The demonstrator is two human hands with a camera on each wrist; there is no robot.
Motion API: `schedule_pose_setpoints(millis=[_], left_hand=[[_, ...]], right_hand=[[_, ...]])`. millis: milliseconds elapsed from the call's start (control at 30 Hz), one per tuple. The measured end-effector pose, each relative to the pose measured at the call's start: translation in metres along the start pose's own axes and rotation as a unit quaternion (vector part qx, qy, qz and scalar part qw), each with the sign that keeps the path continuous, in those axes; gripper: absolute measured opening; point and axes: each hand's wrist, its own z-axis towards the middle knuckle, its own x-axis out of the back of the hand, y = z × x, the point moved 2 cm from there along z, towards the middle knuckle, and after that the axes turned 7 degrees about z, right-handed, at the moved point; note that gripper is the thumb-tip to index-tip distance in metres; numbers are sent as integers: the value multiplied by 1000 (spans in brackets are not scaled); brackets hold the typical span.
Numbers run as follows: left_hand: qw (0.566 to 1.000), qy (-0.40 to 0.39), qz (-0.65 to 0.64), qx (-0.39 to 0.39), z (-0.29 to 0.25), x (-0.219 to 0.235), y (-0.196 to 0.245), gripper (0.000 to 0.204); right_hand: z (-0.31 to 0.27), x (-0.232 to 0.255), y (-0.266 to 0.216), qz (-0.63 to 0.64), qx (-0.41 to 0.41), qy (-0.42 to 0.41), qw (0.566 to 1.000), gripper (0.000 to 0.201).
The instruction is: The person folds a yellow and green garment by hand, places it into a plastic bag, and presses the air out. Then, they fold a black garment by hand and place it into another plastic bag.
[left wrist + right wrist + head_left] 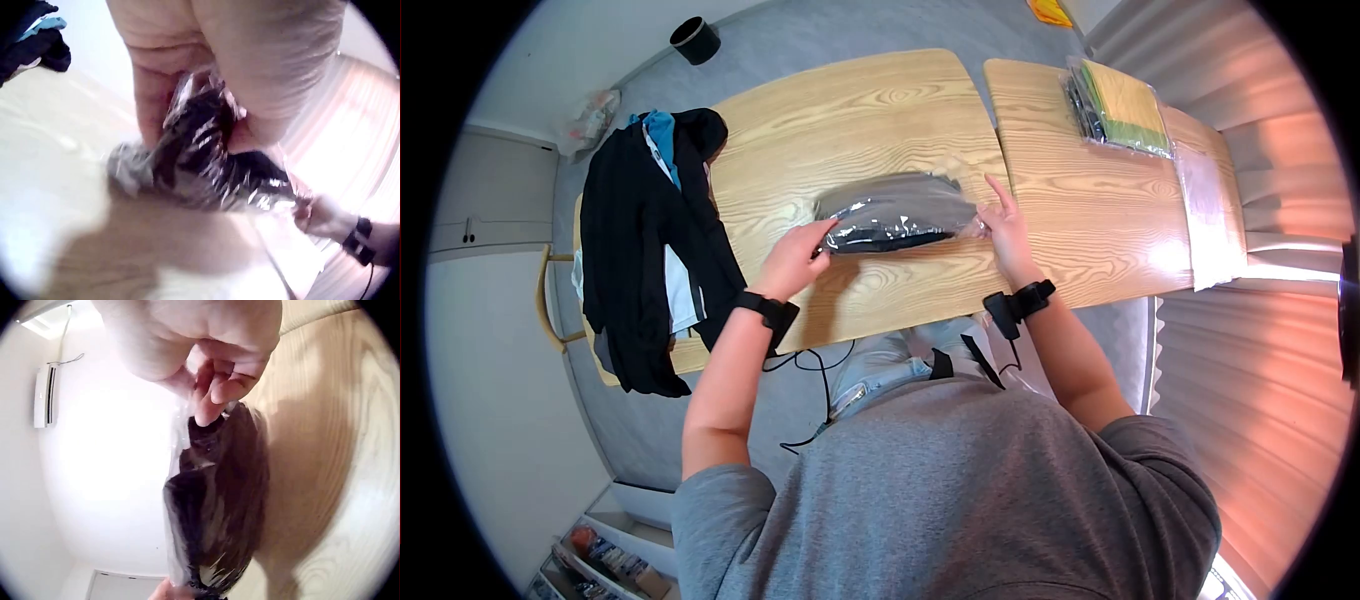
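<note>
The wooden tabletop fills the view ahead of me, dark clothes heaped at its left end and a packet of green cloth far right. In the middle lies the clear bag with a dark garment inside. My left hand pinches its left end and my right hand pinches the right edge between fingertips, index finger straight. The film looks slick — a thin pinch like this could slip, or the bag could twist and bunch the garment. Which end is open I cannot tell; the left wrist view is blurred, and my palms hide both ends.
</note>
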Motion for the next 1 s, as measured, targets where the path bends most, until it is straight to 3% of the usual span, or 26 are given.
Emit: schedule_pose_setpoints(millis=[67, 133, 200, 267, 300, 333, 367, 400, 433, 467, 500, 533, 567, 633, 733, 800, 867, 933, 1000], left_hand=[[999, -24, -32, 17, 4, 26, 9, 61], [984, -38, -140, 106, 8, 38, 9, 62], [974, -13, -188, 130, 11, 28, -13, 61], [930, 80, -326, 149, 13, 8, -48, 61], [918, 86, -340, 186, 11, 4, -56, 61], [919, 86, -339, 183, 9, 2, -56, 61], [900, 75, -387, 184, 4, -2, -54, 62], [879, 63, -434, 187, -1, -7, -51, 63], [885, 71, -429, 167, -4, -12, -49, 66], [892, 78, -423, 137, -7, -17, -46, 67], [898, 88, -412, 126, -7, -20, -45, 65], [903, 99, -401, 115, -8, -25, -48, 63], [903, 98, -402, 116, -7, -29, -54, 63], [884, 86, -378, 260, -8, -36, -73, 66], [857, 132, -449, 216, -7, -48, -80, 63], [876, 109, -434, 182, -3, -49, -65, 62], [941, 69, -277, 183, -3, -56, -61, 63], [940, 77, -273, 187, 0, -68, -75, 58], [935, 142, -256, 199, 6, -65, -69, 50]], right_hand=[[4, 2, -6, -3, 21, -20, 1000, 44], [15, 2, -11, -51, 25, -89, 994, 33], [26, 5, -10, -42, 45, -98, 993, 29], [39, 11, -4, -33, 64, -103, 992, 27], [45, 14, -4, -208, 186, -106, 954, 33], [47, 14, -5, -374, 297, -102, 873, 40], [48, 11, -8, -374, 299, -100, 872, 40], [47, 9, -12, -417, 336, -104, 838, 48], [47, 8, -13, -460, 371, -108, 800, 57], [48, 8, -11, -460, 370, -106, 800, 57], [52, 9, -5, -392, 187, -160, 886, 61], [52, 7, 0, -305, -5, -207, 930, 67], [48, 3, -1, -305, -6, -207, 930, 67], [40, -6, -4, -367, 49, -147, 917, 63], [49, -7, 12, -394, 48, -140, 907, 57], [56, -2, 25, -388, 73, -138, 908, 54], [59, 0, 31, -381, 98, -137, 909, 50], [59, -1, 35, -343, 79, -125, 928, 47], [61, -1, 39, -360, 68, -107, 924, 45]])
